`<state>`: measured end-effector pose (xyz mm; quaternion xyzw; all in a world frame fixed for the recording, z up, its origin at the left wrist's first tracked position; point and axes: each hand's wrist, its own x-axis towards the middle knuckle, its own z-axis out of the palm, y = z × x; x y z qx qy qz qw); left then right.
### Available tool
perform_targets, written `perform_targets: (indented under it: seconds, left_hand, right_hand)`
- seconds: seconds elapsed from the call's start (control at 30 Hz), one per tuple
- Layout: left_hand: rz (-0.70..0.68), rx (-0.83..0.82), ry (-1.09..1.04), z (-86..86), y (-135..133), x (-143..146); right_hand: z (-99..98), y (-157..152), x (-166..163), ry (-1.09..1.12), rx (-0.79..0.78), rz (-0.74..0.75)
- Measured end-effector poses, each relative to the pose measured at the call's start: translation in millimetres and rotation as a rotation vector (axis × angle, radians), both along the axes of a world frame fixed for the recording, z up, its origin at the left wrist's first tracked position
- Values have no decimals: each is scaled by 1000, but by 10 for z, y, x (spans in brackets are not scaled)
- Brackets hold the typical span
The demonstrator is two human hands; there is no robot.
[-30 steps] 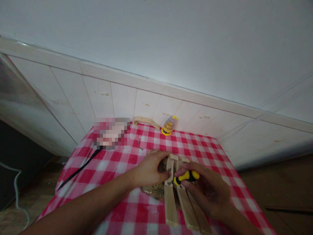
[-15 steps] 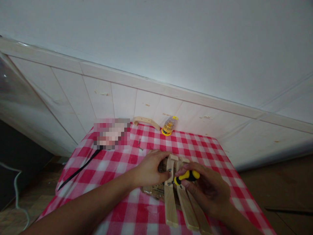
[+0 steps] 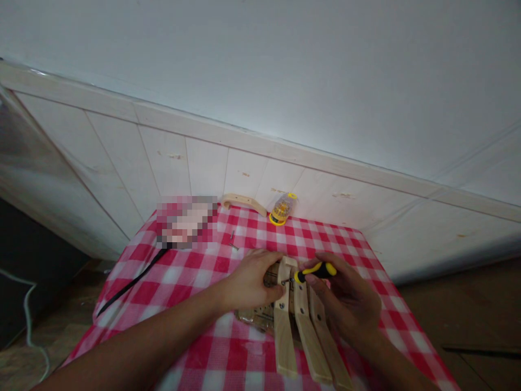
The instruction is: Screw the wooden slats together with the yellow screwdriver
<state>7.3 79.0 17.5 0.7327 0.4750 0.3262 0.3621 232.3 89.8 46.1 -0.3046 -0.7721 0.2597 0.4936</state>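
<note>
My right hand point(image 3: 345, 298) grips a yellow and black screwdriver point(image 3: 321, 270), its tip at the upper screw of the leftmost wooden hook point(image 3: 285, 339). Two more pale wooden hooks, a middle one point(image 3: 313, 347) and a right one point(image 3: 331, 347), lie beside it, with dark screw heads showing. Under them is a brown, plastic-wrapped cardboard piece point(image 3: 254, 319). My left hand point(image 3: 248, 279) is closed around the leftmost hook, thumb on its near side and fingers over its far end; part of the hook is hidden there.
A red and white checked cloth point(image 3: 203, 331) covers the table. Two loose screws point(image 3: 233, 246) lie beyond my left hand. Against the white panelled wall stand a curved wooden piece point(image 3: 246, 202) and a yellow-capped bit case point(image 3: 281, 210). A blurred-out object with a black strap point(image 3: 134, 279) sits left.
My right hand has shifted the screwdriver away from me, from the lower screw of the leftmost hook to its upper screw. My left hand stays in place.
</note>
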Motion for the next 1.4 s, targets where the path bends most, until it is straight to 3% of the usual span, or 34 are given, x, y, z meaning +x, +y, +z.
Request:
perform_targets:
  seconds: [0.43,0.77,1.4]
  left_hand:
    - [11,-6,4,-13,-5,6]
    - [12,2,1,-4,-12,6]
    - [9,-8,-4,-18,-8,1]
  right_hand:
    - [46,-12,8,-53,-1,77]
    - [10,-26,-10,-63,-73,-9]
    - [29,-3,-21,-103,-17,-66]
